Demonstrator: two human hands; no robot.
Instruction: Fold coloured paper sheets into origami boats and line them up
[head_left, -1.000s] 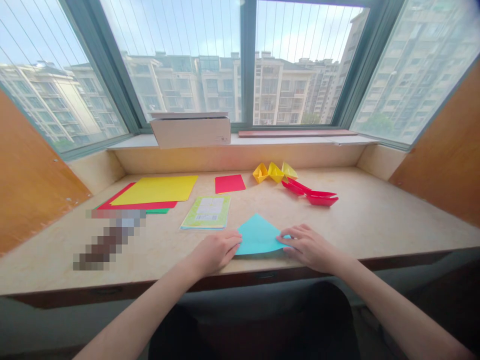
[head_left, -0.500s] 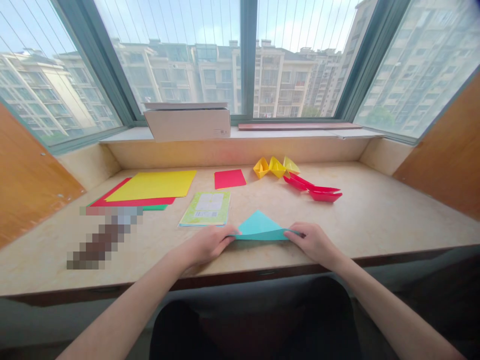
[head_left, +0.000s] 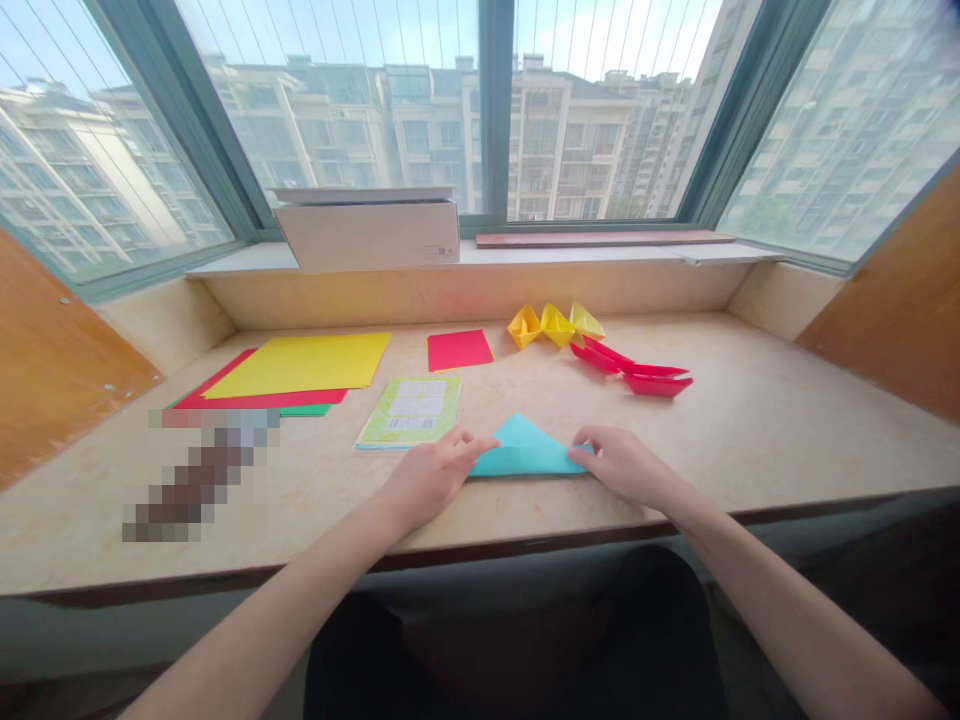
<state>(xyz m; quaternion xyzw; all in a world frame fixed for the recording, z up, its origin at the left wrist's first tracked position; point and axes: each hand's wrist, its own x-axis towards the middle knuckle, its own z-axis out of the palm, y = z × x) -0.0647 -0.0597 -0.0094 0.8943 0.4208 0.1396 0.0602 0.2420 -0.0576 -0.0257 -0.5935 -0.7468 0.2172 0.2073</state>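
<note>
A light blue sheet of folding paper (head_left: 525, 458), folded to a triangle with a strip turned up along its base, lies near the counter's front edge with its tip pointing away from me. At its left corner my left hand (head_left: 435, 472) grips the paper, with fingers stretched over the folded strip. My right hand (head_left: 622, 462) pinches the opposite corner between thumb and fingers. The corners themselves are partly hidden under my hands. Just beyond my left hand is a green-patterned paper packet (head_left: 412, 410) in clear wrapping.
Three yellow paper boats (head_left: 556, 325) and red paper boats (head_left: 656, 380) stand at the back right. A small red square sheet (head_left: 459, 350) lies mid-back. Large yellow sheets (head_left: 300, 362) cover red and green ones at left, beside a blurred-out object (head_left: 195, 485). A white box (head_left: 367, 232) sits on the sill.
The strip along the blue paper's base, lifted before, now lies flat against the triangle. My left hand's fingers have moved up and inward over it; my right fingers have also shifted slightly.
</note>
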